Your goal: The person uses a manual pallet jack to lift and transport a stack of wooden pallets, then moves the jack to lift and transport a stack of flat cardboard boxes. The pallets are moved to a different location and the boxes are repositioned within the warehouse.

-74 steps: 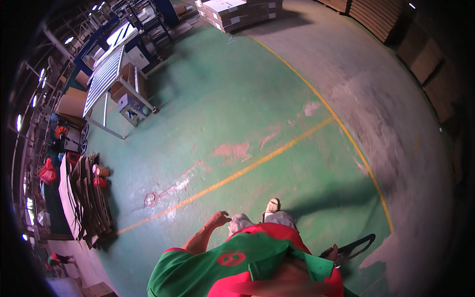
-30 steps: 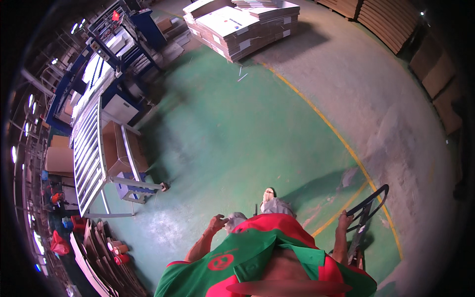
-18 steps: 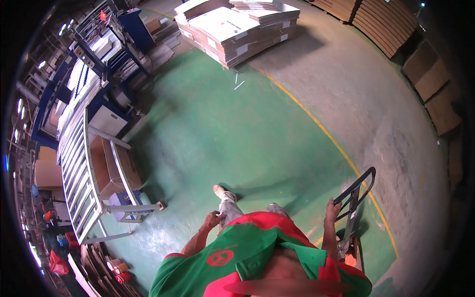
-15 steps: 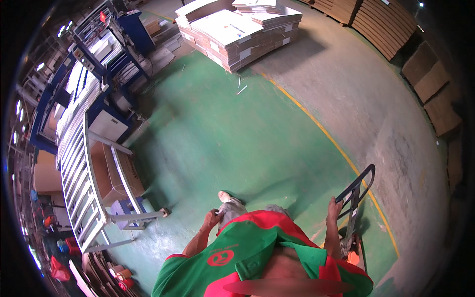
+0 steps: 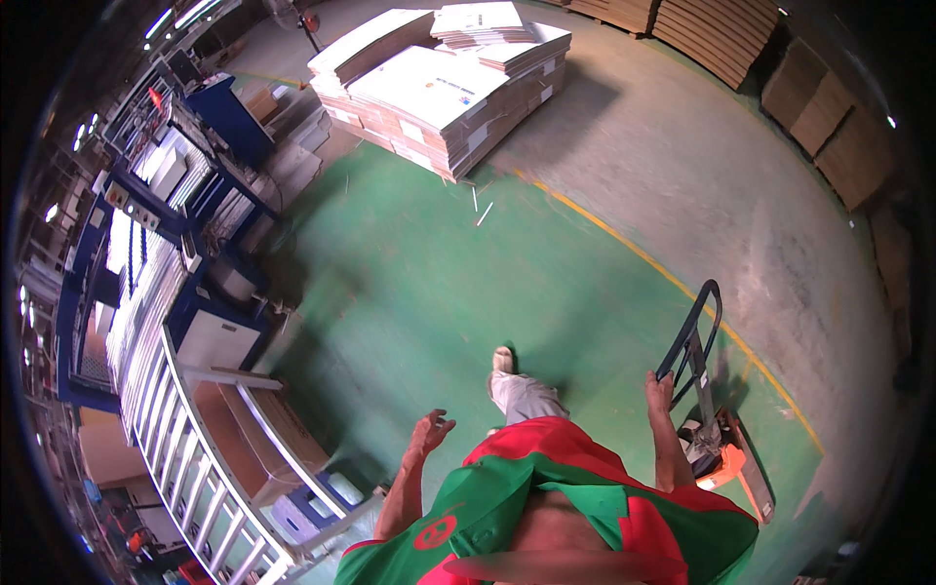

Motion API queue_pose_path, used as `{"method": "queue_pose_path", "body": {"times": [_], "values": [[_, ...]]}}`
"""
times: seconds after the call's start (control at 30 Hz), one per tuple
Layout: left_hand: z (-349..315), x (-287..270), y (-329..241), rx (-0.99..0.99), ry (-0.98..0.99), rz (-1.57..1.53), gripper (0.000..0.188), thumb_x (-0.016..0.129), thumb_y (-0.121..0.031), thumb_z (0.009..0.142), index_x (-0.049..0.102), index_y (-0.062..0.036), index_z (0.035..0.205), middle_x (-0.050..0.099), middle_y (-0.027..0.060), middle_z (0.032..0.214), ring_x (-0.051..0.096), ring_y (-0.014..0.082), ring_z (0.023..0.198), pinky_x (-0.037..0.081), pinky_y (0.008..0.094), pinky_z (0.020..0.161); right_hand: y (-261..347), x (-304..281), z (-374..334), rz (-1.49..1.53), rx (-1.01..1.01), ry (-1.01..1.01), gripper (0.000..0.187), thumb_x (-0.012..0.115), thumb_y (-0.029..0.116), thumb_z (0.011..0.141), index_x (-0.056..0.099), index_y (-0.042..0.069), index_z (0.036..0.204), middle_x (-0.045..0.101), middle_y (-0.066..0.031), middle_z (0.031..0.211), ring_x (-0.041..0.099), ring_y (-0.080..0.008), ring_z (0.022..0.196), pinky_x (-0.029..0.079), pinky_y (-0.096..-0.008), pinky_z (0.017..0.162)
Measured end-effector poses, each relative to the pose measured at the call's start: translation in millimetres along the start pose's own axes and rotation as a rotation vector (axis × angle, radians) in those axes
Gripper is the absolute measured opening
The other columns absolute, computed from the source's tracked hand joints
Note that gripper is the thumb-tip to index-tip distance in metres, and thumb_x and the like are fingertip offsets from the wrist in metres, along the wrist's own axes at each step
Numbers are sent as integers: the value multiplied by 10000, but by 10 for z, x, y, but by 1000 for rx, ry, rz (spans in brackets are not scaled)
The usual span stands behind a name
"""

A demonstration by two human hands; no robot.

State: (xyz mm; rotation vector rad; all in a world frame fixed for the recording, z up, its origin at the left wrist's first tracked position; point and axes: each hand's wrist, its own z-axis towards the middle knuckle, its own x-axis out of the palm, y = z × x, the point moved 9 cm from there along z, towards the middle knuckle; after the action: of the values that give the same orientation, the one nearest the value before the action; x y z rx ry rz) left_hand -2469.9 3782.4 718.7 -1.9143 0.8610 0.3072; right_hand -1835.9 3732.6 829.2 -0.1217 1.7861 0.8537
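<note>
I can read no wording in the head view from here. On the cardboard stack [image 5: 419, 83], the white top sheet carries a short line of dark print [image 5: 452, 92] with small coloured marks, too small for me to make out. White labels [image 5: 478, 136] sit on the stack's sides; I see them only as pale patches. Left of the stack, I spot a small red flag [image 5: 155, 97] at the machine. Nearer me than the stack, a small dark plate [image 5: 229, 328] marks a white cabinet [image 5: 210, 341], and a round red emblem [image 5: 435, 532] shows on the green shirt [image 5: 483, 492].
</note>
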Motion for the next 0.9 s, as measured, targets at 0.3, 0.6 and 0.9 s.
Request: {"method": "queue_pose_path", "body": {"times": [0.3, 0.6, 0.9], "values": [[991, -779, -771, 100, 122, 87, 577, 723, -412, 895, 594, -61, 1333, 718, 209, 1155, 704, 354, 1052, 558, 439, 916, 735, 613, -175, 75, 42, 26, 562, 669, 278, 925, 474, -118, 1273, 684, -319, 1016, 686, -462, 960, 523, -512, 805], [1592, -1211, -1130, 241, 240, 157, 564, 699, -359, 889, 594, -51, 1350, 729, 173, 1124, 723, 317, 965, 570, 419, 872, 1488, 1274, -164, 158, -24, 65, 498, 673, 288, 927, 526, -97, 1207, 682, -240, 947, 683, -391, 887, 512, -473, 789], [2445, -1708, -2134, 611, 414, 190, 534, 710, -305, 915, 557, -43, 1354, 696, 220, 1135, 699, 354, 982, 563, 450, 858, 2459, 1684, -817, 123, -150, 17, 559, 671, 406, 939, 531, -93, 1148, 679, -299, 856, 685, -474, 847, 514, -538, 706]]}}
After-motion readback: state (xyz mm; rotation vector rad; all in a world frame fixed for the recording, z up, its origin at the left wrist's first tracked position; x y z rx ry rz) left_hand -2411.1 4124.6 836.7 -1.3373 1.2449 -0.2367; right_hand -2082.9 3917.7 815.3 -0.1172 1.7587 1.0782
